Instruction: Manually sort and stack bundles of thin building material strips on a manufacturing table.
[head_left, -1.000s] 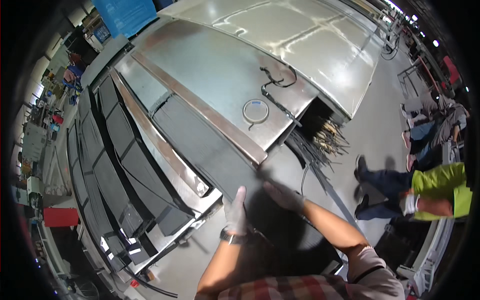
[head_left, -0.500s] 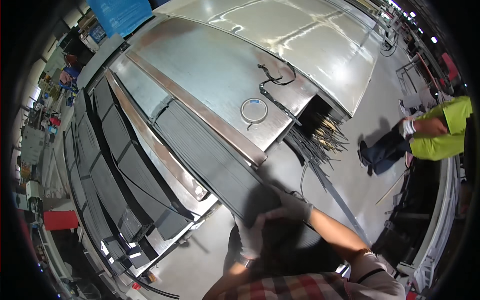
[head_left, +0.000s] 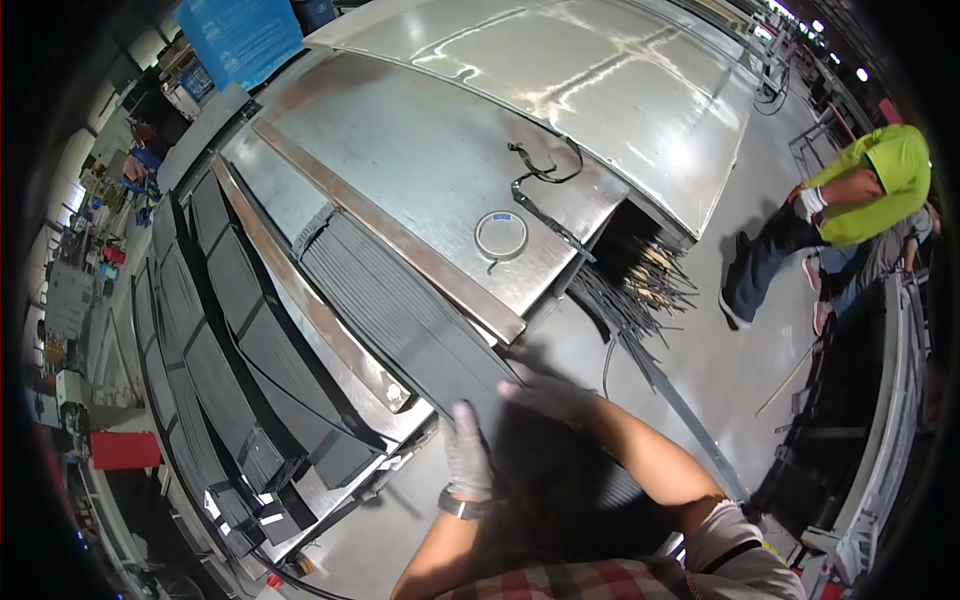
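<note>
A long stack of dark grey flat strips [head_left: 400, 295] lies in a channel between two brownish metal rails, its near end jutting past the table edge toward me. My left hand [head_left: 465, 460], in a pale glove, is upright along the left side of that end, fingers stretched out. On the opposite side, my gloved right hand [head_left: 550, 395] lies flat with fingers extended, touching the stack's edge. Neither hand is wrapped round the strips. Shadow obscures the lowest part of the stack between my forearms.
Strapped bundles of dark strips [head_left: 215, 330] lie left of the rails. A tape roll [head_left: 501, 235] and black cord [head_left: 540, 205] rest on the metal table [head_left: 400, 130]. Loose strip ends [head_left: 640, 285] stick out at right. A person in a yellow-green top [head_left: 895, 175] stands at far right.
My hands have opened from round the stack's near end and moved apart to its two sides. The left hand shifted up and left. The other person has changed posture.
</note>
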